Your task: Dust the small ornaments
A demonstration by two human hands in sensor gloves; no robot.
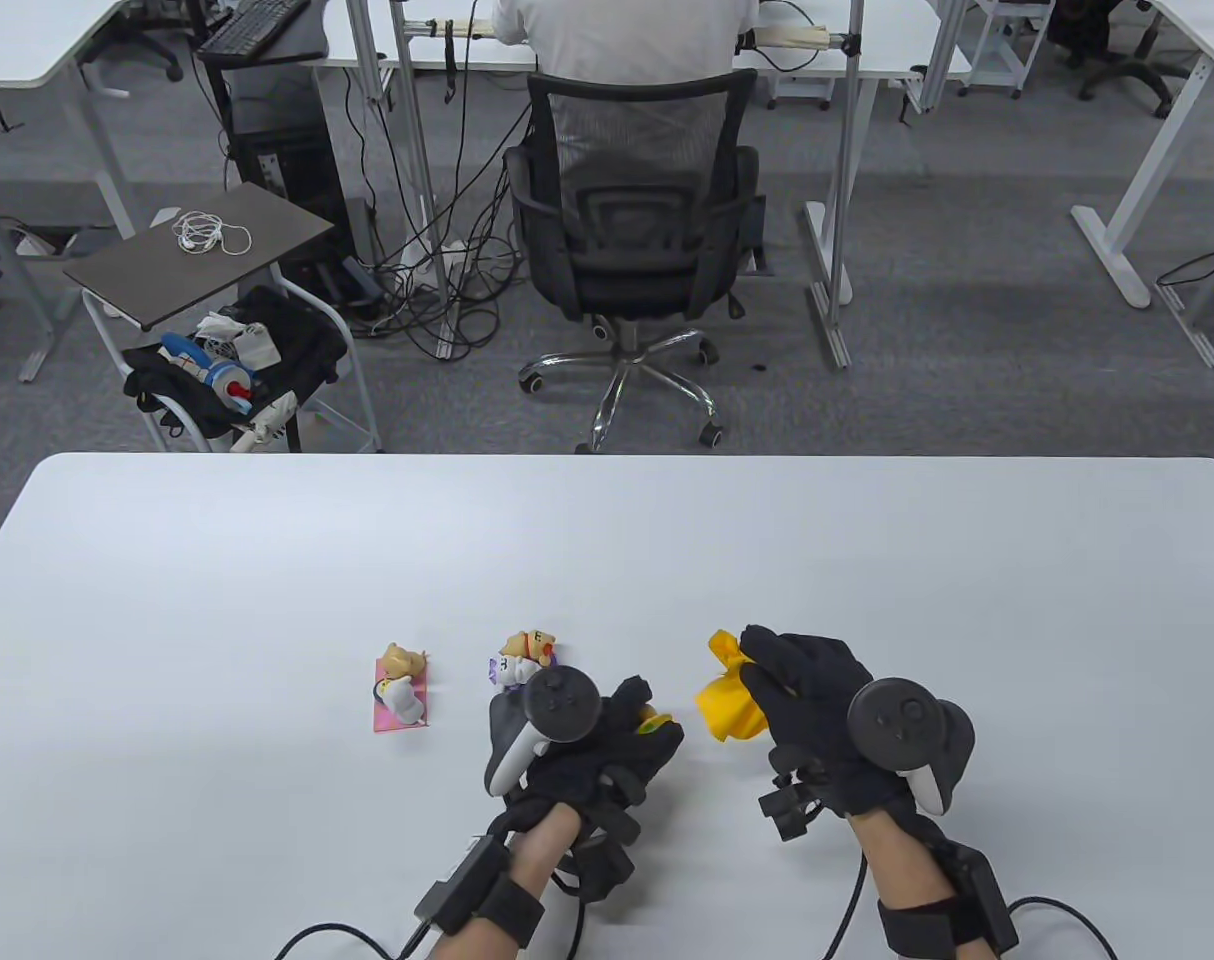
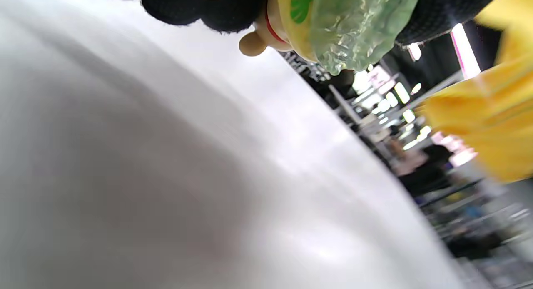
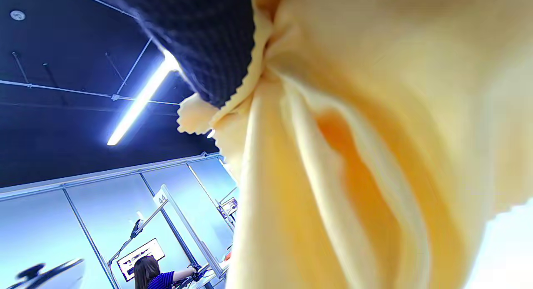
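Observation:
My left hand (image 1: 635, 735) grips a small ornament (image 1: 652, 719) with a clear green base; in the left wrist view the ornament (image 2: 333, 26) shows yellow, green and a tan knob between the gloved fingers (image 2: 195, 10). My right hand (image 1: 782, 680) holds a bunched yellow cloth (image 1: 727, 700) a little to the right of that ornament; the cloth (image 3: 354, 155) fills the right wrist view. Two more ornaments stand on the white table (image 1: 267, 620): a bear figure on a pink base (image 1: 402, 688) and a small figure group (image 1: 523, 658) just behind my left hand.
Beyond the table's far edge a person sits in a black mesh office chair (image 1: 632, 230). A small cart (image 1: 217, 330) with a bag and cables stands at the far left. Wide bare tabletop lies left, right and behind the ornaments.

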